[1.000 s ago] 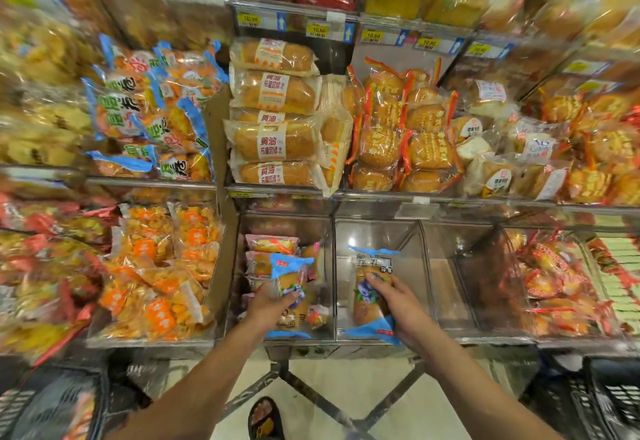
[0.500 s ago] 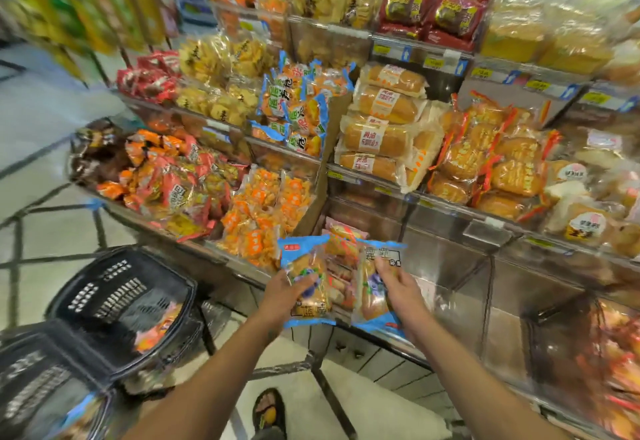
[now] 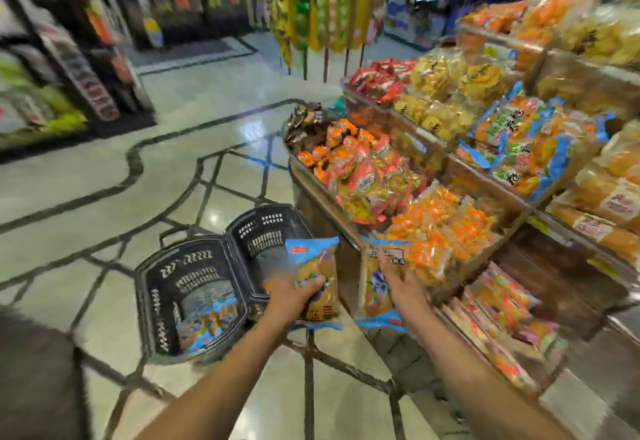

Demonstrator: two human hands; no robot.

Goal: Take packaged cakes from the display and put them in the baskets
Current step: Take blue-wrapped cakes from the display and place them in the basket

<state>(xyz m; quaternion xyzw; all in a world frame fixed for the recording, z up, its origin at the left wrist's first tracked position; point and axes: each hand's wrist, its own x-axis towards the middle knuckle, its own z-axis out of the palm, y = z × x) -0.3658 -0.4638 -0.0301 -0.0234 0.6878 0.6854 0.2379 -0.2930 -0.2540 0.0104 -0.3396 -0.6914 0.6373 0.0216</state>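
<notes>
Glossy tile floor (image 3: 104, 197), black slotted basket (image 3: 156, 301); left hand (image 3: 294, 296), right hand (image 3: 403, 284) fingers (image 3: 311, 284) curled round crinkly packets (image 3: 311, 252) (image 3: 372, 287).

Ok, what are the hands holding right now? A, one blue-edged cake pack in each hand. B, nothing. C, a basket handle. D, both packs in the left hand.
A: the left hand grips one blue-edged pack, and the right hand grips a second pack.

The left forearm (image 3: 221, 380) and right forearm (image 3: 485, 380) are bare right down to the lower edge of view. The left hand (image 3: 294, 296) and right hand (image 3: 401, 280) are bare too, their fine detail blurred.
</notes>
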